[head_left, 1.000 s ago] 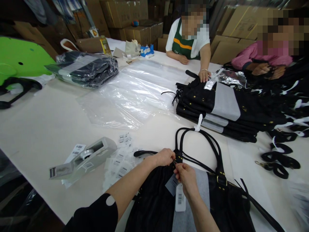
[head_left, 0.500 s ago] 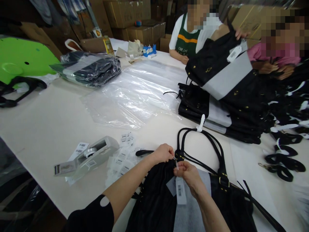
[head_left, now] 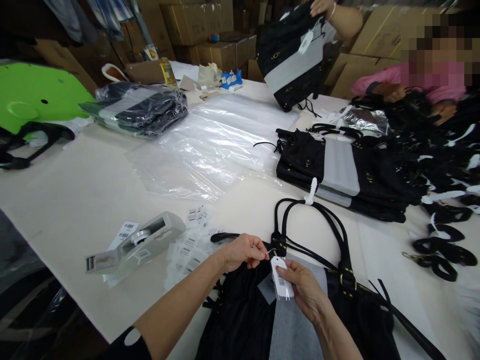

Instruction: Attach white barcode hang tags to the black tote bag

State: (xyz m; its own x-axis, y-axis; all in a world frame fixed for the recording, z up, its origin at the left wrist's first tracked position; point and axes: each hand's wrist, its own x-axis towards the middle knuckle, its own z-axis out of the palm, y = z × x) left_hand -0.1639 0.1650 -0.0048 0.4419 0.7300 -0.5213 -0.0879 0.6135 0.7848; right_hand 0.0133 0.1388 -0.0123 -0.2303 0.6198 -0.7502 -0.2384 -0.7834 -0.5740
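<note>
At the near table edge, over the black handbag (head_left: 243, 315), our left hand (head_left: 240, 251) pinches what looks like a thin tag loop while our right hand (head_left: 305, 290) grips the white hang tag (head_left: 282, 277), so we should hold the loop taut and thread squarely beside the handle strap (head_left: 279, 240).

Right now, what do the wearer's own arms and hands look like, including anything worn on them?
Both hands are bare: the left hand and right hand show no gloves, and no rings or watch can be made out. Both forearms are uncovered. A black sleeve with a white dot covers the left upper arm.
</note>
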